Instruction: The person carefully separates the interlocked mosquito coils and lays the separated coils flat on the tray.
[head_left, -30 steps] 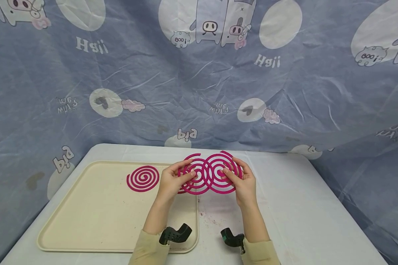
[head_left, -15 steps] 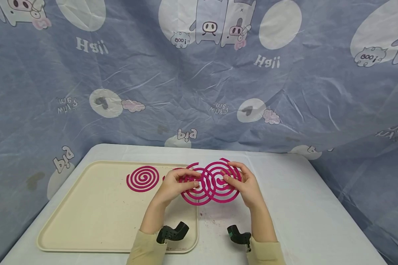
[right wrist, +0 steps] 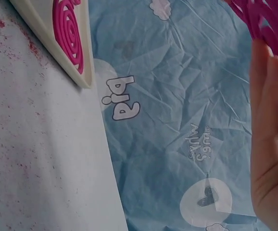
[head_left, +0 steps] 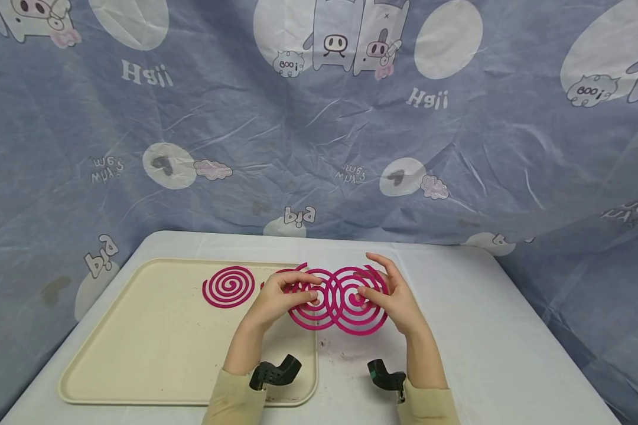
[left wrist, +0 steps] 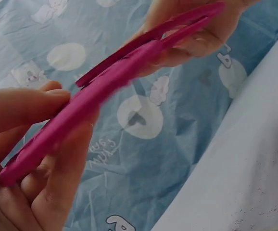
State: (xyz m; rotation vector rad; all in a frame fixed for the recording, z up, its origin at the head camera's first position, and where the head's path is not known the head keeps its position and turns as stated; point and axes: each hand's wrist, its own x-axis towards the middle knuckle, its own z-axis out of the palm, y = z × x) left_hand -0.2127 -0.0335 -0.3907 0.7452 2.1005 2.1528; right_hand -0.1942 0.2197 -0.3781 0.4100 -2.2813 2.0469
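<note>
Two magenta mosquito coils overlap in the air between my hands. With thumb and fingers my left hand [head_left: 277, 300] pinches the left coil [head_left: 312, 327] near its middle. My right hand [head_left: 399, 302] holds the right coil [head_left: 359, 332], thumb on its near face and index finger raised clear of the rim. Seen edge-on in the left wrist view, the coil [left wrist: 88, 98] lies between left thumb and fingers. Whether the two are linked or merely overlapping, I cannot tell. A third coil [head_left: 230, 306] lies on the tray; another [right wrist: 68, 36] sits near its right edge, partly hidden by my left hand.
A cream tray [head_left: 159, 354] with a raised rim takes up the left of the white table [head_left: 468, 330]. Reddish crumbs [head_left: 323, 342] are scattered beside the tray's right edge. A blue printed cloth [head_left: 298, 130] hangs behind the table.
Both hands have come down and nearer, carrying the coils. The right coil has turned and shifted slightly lower against the left one. My right index finger has lifted off its edge.
</note>
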